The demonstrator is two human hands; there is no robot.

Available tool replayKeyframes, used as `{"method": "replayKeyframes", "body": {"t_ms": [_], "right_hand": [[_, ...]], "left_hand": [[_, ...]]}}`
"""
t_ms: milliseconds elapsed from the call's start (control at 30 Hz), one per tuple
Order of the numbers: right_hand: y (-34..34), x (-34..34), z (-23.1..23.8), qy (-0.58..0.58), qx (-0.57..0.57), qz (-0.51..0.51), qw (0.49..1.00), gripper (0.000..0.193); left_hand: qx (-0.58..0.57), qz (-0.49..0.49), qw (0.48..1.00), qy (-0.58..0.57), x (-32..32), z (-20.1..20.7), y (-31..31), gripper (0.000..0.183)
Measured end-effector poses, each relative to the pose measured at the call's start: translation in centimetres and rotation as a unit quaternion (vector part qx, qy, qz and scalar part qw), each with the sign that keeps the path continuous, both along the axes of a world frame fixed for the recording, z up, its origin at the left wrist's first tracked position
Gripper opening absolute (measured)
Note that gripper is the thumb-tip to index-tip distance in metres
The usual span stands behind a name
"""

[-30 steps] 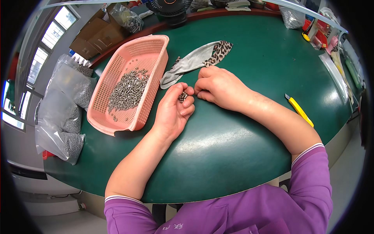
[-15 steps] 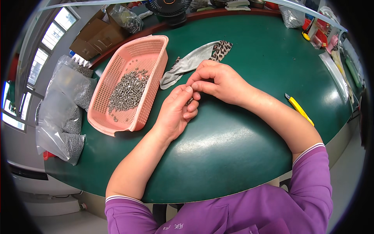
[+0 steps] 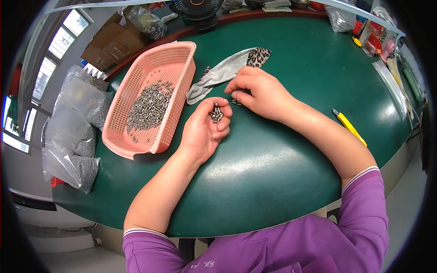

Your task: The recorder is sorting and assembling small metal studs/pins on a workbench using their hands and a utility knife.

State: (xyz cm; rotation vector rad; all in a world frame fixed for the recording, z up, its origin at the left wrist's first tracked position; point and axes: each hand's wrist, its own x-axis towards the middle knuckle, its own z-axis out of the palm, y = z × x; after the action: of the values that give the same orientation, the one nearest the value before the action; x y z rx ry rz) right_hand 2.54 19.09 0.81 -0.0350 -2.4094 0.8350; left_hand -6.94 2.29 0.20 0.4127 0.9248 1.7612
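My left hand [image 3: 203, 129] is cupped with its fingers curled round several small metal cylinder-shaped pieces [image 3: 216, 113], seen between thumb and fingers. Just right of it is my right hand [image 3: 261, 93], palm down, thumb and forefinger a little apart with nothing visible between them. A few similar metal pieces [image 3: 236, 102] show beside the right thumb; whether they touch it I cannot tell. Behind the hands lies a grey cloth sleeve [image 3: 214, 77] with leopard-print ends. To the left, a pink perforated plastic basket [image 3: 176, 132] holds a heap of the same metal pieces [image 3: 150, 107].
Clear plastic bags [image 3: 75, 123] of small metal parts stand at the table's left edge. A yellow utility knife [image 3: 349, 127] lies beside my right forearm. At the back are a cardboard box [image 3: 114, 43] and a black fan [image 3: 198, 11]. The table [image 3: 273, 182] is green.
My hands have come apart: the right has drawn slightly right, away from the left fingers. The metal pieces in my left hand, mostly hidden before, now show, as do those by the right thumb.
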Motion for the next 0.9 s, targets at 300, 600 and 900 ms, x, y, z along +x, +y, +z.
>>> {"method": "replayKeyframes", "body": {"t_ms": [300, 600, 900], "right_hand": [[-0.6, 0.5, -0.6, -0.021, 0.129, -0.003, 0.991, 0.012], [-0.3, 0.3, -0.8, -0.040, 0.110, 0.015, 0.993, 0.010], [-0.8, 0.0, 0.9, -0.057, -0.136, 0.104, 0.984, 0.011]], "left_hand": [[-0.005, 0.011, 1.000, -0.009, -0.1, 0.1, 0.1, 0.025], [-0.006, 0.011, 1.000, -0.015, 0.0, -0.1, 0.1, 0.022], [-0.032, -0.024, 0.998, 0.044, 0.1, 0.1, 0.2, 0.017]]}}
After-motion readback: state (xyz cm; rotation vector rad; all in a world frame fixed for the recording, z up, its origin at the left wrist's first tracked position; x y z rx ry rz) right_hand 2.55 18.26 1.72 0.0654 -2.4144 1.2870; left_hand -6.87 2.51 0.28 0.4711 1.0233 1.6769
